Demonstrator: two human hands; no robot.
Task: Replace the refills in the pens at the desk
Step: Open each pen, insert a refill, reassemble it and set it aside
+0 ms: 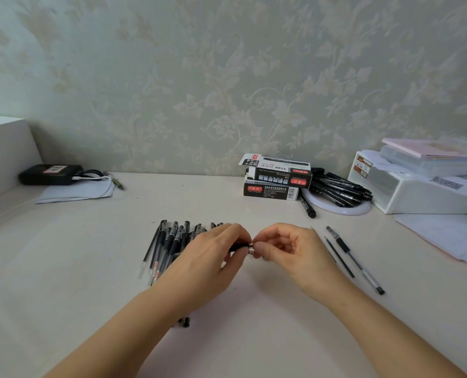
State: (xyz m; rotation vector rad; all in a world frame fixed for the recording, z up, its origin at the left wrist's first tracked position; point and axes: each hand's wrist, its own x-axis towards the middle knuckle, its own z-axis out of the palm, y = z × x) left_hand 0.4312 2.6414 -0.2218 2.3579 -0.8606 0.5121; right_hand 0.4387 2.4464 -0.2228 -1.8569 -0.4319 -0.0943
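Head view: two stacked refill boxes [277,177] sit at the table's back edge, right of centre, top one with an end flap open; contents not visible. Just right of them a heap of black markers [338,188] lies on a white round plate [344,209], one marker off it on the table. White plastic organizer [415,192] at the back-right corner, pink notebook [429,150] on top; what's inside can't be made out. Loose paper sheets [445,236] along the right edge. Back-left: black device [51,174] with a white cable, resting on paper. Pile of gel pens [169,241] at table centre, partly under the left forearm. Left hand [213,255] pinches a black pen barrel [239,246]; right hand [281,248] pinches its silver tip end, both hands meeting mid-table just above the surface. To the right of the hands, one assembled pen [355,260] and a bare refill [338,256] lie side by side, near but not touching. Table [254,336] is off-white; wall [227,77] has pale floral wallpaper.
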